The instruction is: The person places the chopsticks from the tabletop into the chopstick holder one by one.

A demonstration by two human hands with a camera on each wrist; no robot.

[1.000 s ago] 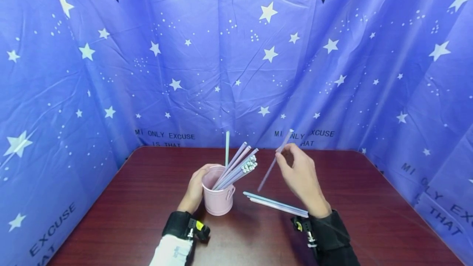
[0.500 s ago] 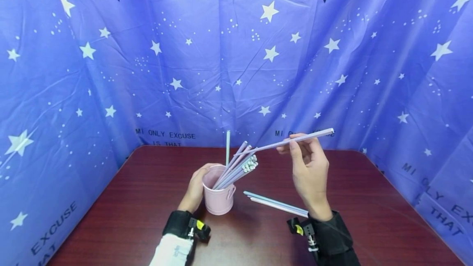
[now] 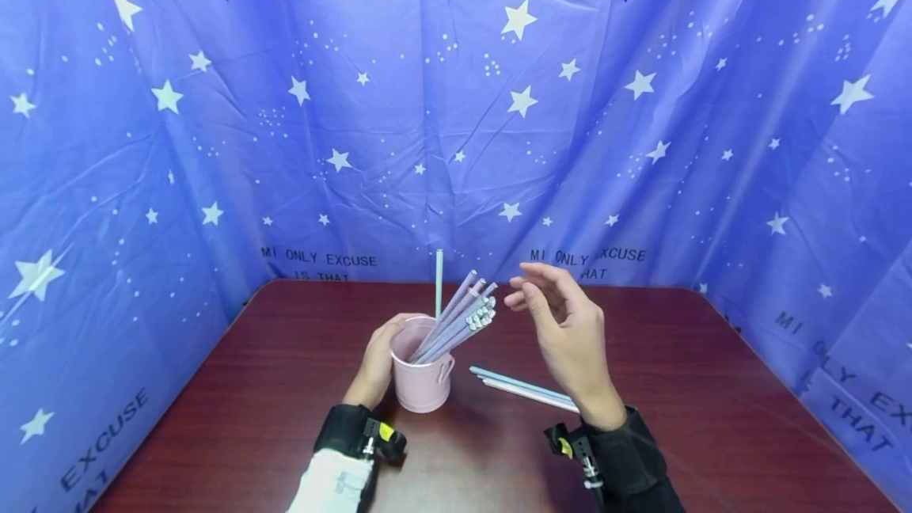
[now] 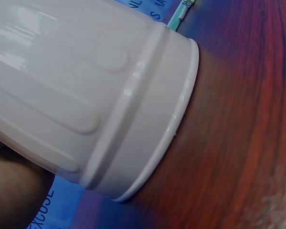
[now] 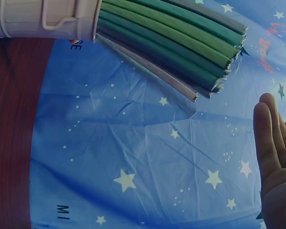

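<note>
My left hand (image 3: pixel 375 362) grips the left side of a small pink pail (image 3: pixel 422 386) that stands on the table. Several thin straw-like sticks (image 3: pixel 456 327), purple, pink and bluish with silvery ends, lean out over the pail's right rim. One pale green stick (image 3: pixel 438 283) rises upright at its back. Right of the stick ends, my right hand (image 3: pixel 573 331) is raised with relaxed fingers and holds nothing. In the right wrist view its fingers (image 5: pixel 271 138) are apart from the bundle. The left wrist view shows the pail's ribbed wall (image 4: pixel 85 86) and base close up.
A few loose blue and white sticks (image 3: pixel 523 388) lie on the dark red wooden table (image 3: pixel 285 386), between the pail and my right wrist. A blue star-patterned curtain (image 3: pixel 456 101) encloses the table at the back and sides.
My right hand turned a purple stick, brought it over to the pail and let go; it now leans among the others. The hand has drawn slightly left with fingers loosened. The left hand stayed put.
</note>
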